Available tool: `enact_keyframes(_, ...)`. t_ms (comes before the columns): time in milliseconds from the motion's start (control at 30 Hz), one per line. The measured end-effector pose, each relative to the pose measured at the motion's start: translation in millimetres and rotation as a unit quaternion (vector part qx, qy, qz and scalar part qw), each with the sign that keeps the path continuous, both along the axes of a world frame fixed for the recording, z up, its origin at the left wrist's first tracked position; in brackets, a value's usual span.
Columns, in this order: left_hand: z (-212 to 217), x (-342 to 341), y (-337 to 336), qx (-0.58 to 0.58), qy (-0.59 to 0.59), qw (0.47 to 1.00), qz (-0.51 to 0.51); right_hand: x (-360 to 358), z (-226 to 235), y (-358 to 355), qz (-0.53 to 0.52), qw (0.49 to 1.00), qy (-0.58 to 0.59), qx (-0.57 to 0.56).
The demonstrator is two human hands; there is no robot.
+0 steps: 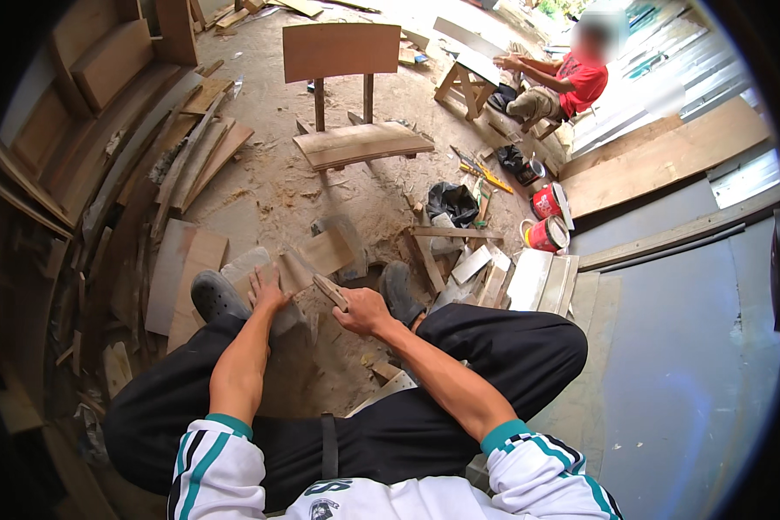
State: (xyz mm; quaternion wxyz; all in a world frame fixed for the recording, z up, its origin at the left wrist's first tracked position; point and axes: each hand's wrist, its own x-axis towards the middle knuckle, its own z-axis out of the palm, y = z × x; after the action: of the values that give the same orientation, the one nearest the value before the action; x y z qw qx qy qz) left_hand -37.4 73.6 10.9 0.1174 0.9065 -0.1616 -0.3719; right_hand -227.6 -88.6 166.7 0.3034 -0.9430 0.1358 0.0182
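Several planks (221, 165) line the left side; a chair (364, 146) stands at the far side. Nearer, a board (325, 253) lies under the left hand (267, 290) and just beyond the right hand (364, 311). A saw (328, 289) slants over it. The left hand rests spread on the board's left part; the right is closed around the saw's handle.

Dusty floor (256, 91) (brighter beyond), wooden chair (342, 56)

At twelve o'clock I see a wooden chair (342, 54); at one, a red-shirted co-worker (582, 84) sits beside a wooden trestle (474, 102). Red cans (543, 237) are at two, a blue-grey panel (680, 347) at three, piled boards (206, 165) near ten.
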Motion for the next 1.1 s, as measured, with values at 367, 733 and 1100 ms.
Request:
enact_keyframes(367,3.5,-8.2,5.4,-0.02,-0.001,1.0,0.003,30.6,45.9,-13.7,-0.14,0.981,0.026,0.13)
enact_keyframes(733,7.6,-34.0,-35.7,-0.096,-0.154,0.982,0.059,12.1,70.7,-33.8,-0.297,0.913,0.023,0.28)
enact_keyframes(1100,-10.7,-17.6,-75.3,-0.164,-0.275,0.93,-0.182,4.9,92.1,-44.4,-0.33,0.874,-0.045,0.353)
